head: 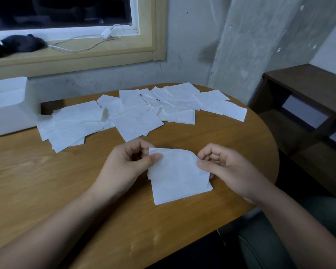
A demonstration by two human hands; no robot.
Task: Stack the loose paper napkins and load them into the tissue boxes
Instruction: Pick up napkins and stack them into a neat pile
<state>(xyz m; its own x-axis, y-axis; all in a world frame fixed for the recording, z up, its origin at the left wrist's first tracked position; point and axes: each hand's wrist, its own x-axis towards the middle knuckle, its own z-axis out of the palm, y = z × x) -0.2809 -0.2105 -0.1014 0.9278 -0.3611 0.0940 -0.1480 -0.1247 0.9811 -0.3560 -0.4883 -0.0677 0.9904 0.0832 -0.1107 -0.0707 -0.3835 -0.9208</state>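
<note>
Here a small stack of napkins point(179, 175) sits near the middle of the bench point(66, 181), a little toward its right edge, held between both hands. The sheets are not quite squared: edges step out along the left side and at the lower right corner. The left hand point(130, 162) pinches the stack's upper left corner, its thumb on top of the paper and the other fingers point(138, 147) curled behind. The right hand point(227, 167) pinches the upper right edge in the same way, thumb on top and fingers point(211, 152) curled, and the paper bows upward between the two grips. Whether the stack's near edge rests on the wood cannot be told. Beyond the hands, loose napkins point(136, 117) lie spread in an overlapping band across the far half of the bench, from near the left edge to the far right edge, some flat and some creased. At the far left edge stands a white tissue box point(10, 113) with its top open, touching or just beside the leftmost loose sheets. Behind the bench rises a rough grey wall point(192, 45) with a window point(66, 12), and on its sill point(85, 53) lie a white charger with its cable point(107, 33) and a dark bundle point(23, 42). A dark wooden shelf unit point(306, 98) stands off the right edge.
</note>
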